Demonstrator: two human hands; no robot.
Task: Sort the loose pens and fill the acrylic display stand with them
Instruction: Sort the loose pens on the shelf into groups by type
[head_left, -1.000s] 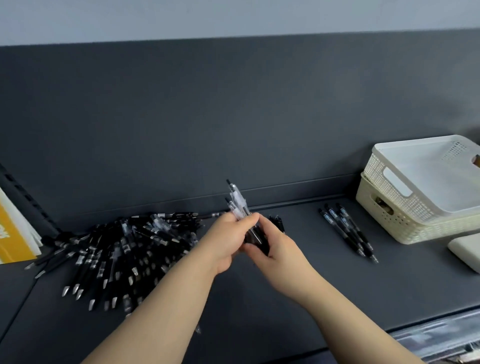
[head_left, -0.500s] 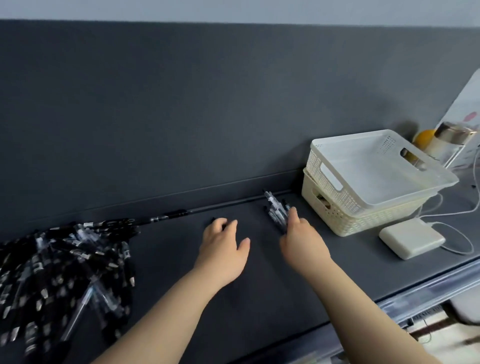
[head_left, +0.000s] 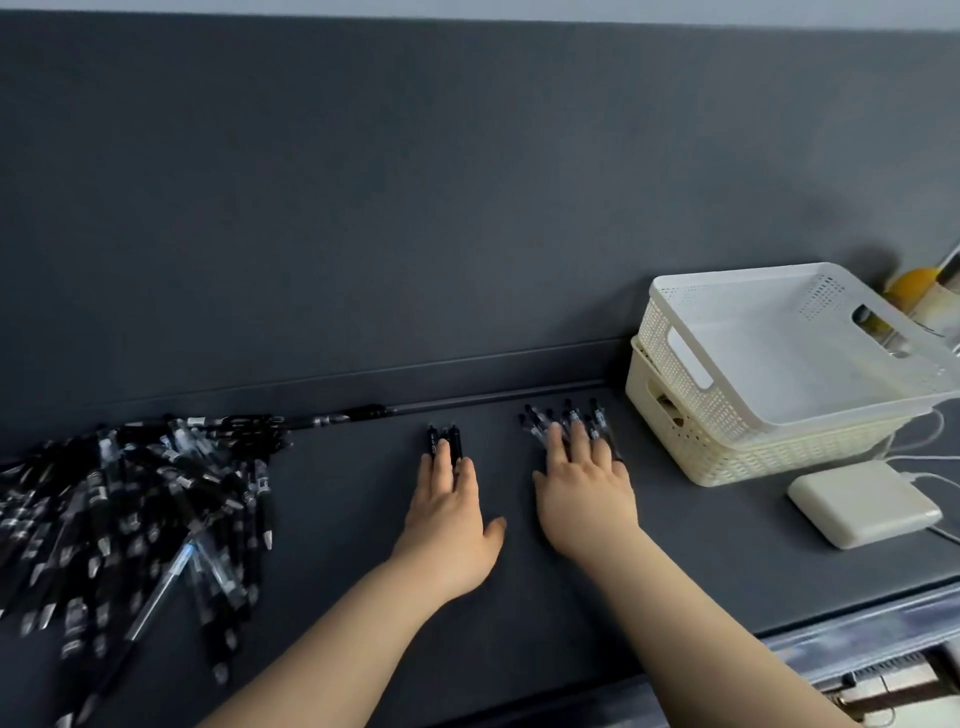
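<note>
- Fingers (head_left: 441, 460) of the left hand (head_left: 449, 525) lie straight and flat, tips resting on a small bunch of black pens (head_left: 456, 441). Nothing is pinched or curled round, so we'd call that hand relaxed and holding nothing.
- Same deal with the right hand (head_left: 587, 499): its fingers (head_left: 579, 441) are spread and straight, pressing down on a second, fanned-out group of pens (head_left: 570, 413) (hard for us to count, since the fingers cover part of them).
- Both little groups sit on the dark desk (head_left: 363, 597) near its back edge, pointing away from us, with a gap between them. The fanned-out group is just beside the baskets.
- Off to the left we've got the big loose pile of pens (head_left: 135, 509), well apart from the left hand. It's a messy heap, and the near part is blurred.
- One lone pen (head_left: 353, 415) lies along the back edge of the desk, between the pile and the small bunch.
- On the right, a white basket (head_left: 779, 353) sits crookedly in a cream basket (head_left: 753, 457), tilted rather than level.
- Just in front of those is a white boxy brick (head_left: 865, 501) with a white cable (head_left: 924, 458) running to it.
- Something orange (head_left: 911, 286) peeks out behind the baskets; we can't tell what it is.
</note>
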